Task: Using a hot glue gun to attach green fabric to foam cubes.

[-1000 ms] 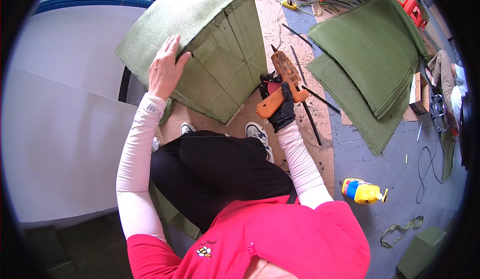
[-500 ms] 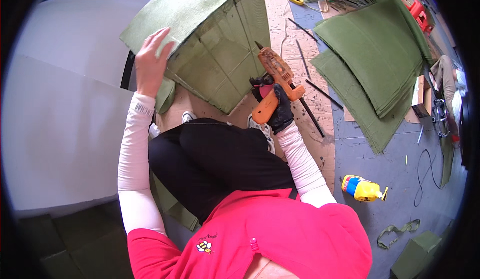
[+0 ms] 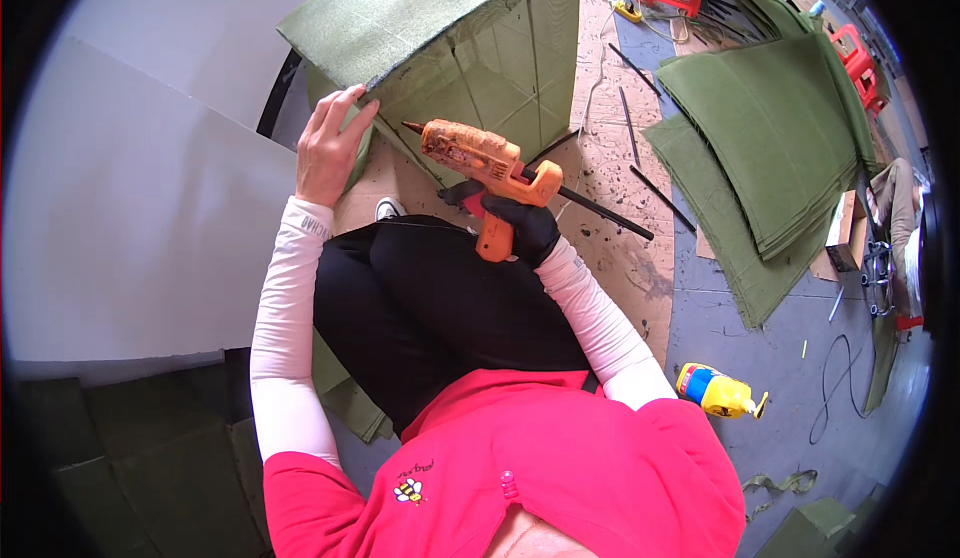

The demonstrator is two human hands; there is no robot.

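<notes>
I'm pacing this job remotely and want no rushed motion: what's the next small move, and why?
I'd probably ease the glue gun a little toward the green box's corner beside the left hand. That hand's fingers are at the corner, the gloved right hand grips the gun, and the nozzle points that way but looks short of it.

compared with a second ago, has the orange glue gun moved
Yes. Judged against the yellow bottle on the floor, the orange glue gun has shifted left, and its nozzle, which pointed toward the picture's top, now points left.
</notes>
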